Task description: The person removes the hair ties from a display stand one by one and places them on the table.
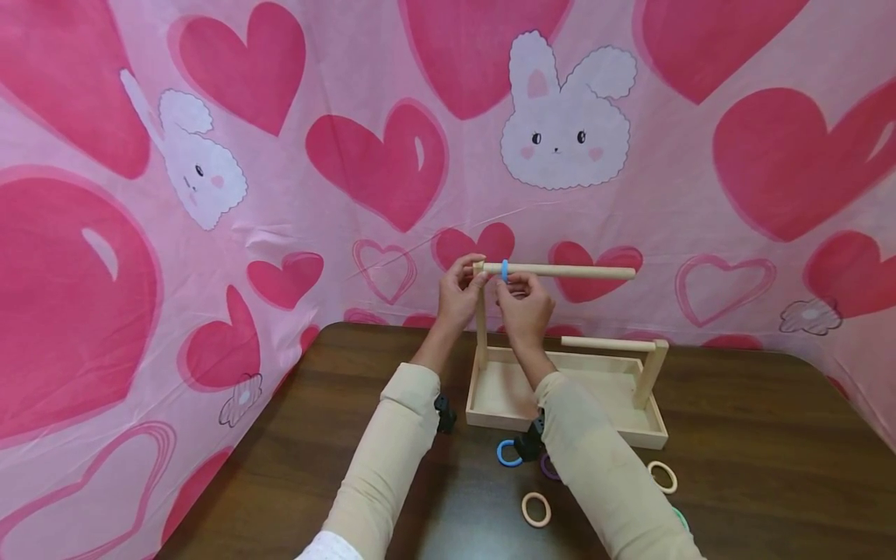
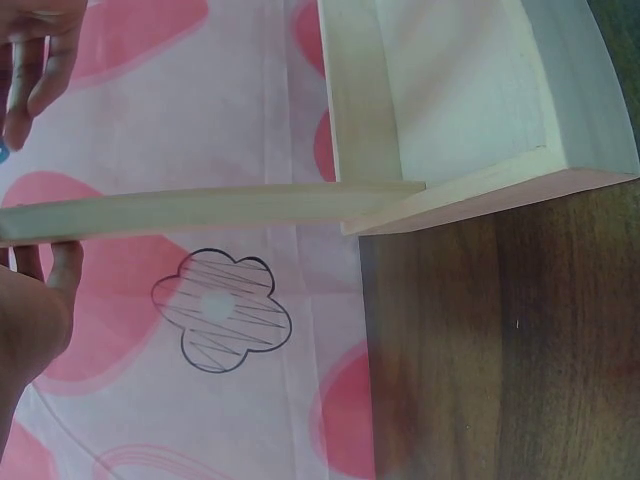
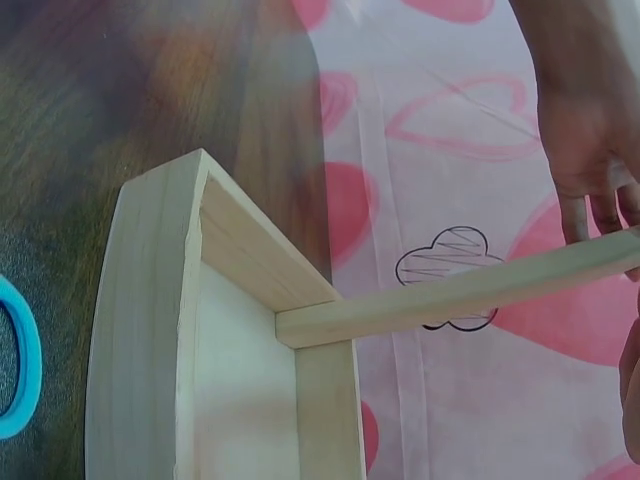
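My left hand (image 1: 460, 294) grips the top of a tall wooden post (image 1: 481, 330), where a long round dowel (image 1: 574, 271) sticks out to the right. A blue ring (image 1: 505, 267) encircles this dowel near the post, and my right hand (image 1: 526, 309) pinches its lower edge. Below, the post rises from the left end of a shallow wooden box (image 1: 490, 420). The left wrist view shows the post (image 2: 200, 211) with fingers of the left hand (image 2: 35, 325) against it. In the right wrist view, the right hand (image 3: 630, 385) is mostly cut off by the frame edge.
A shorter post (image 1: 651, 375) at the box's right end bears a lower dowel (image 1: 607, 343) pointing left. On the brown table (image 1: 770, 435) lie a second blue ring (image 1: 502, 459), a partly hidden purple ring (image 1: 548, 467), two pale rings and a green ring (image 1: 680, 517). A patterned pink cloth hangs behind.
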